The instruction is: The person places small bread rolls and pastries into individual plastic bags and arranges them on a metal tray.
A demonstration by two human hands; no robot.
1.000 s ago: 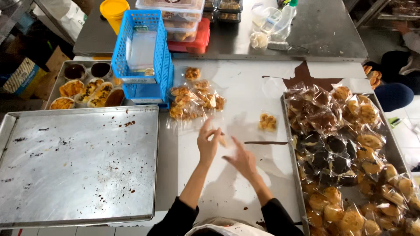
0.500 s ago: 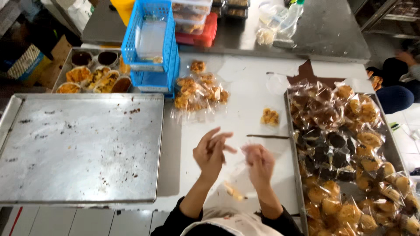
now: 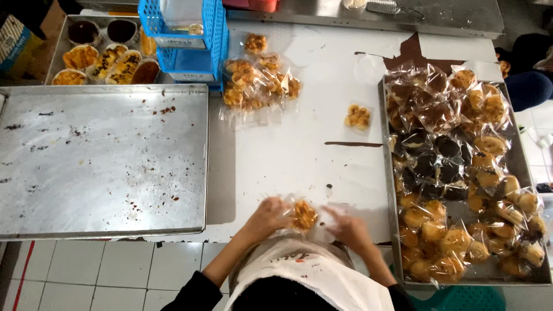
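One head-worn camera looks steeply down, close over the white worktop (image 3: 299,150) (no second view shares it)

Golden pastry (image 3: 303,215) in clear wrapper

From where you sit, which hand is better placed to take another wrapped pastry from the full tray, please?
Probably the right hand: it sits beside the full tray, while the left hand is further off and holds the bagged pastry.

Black sleeves, white apron, bare hands (image 3: 271,216)
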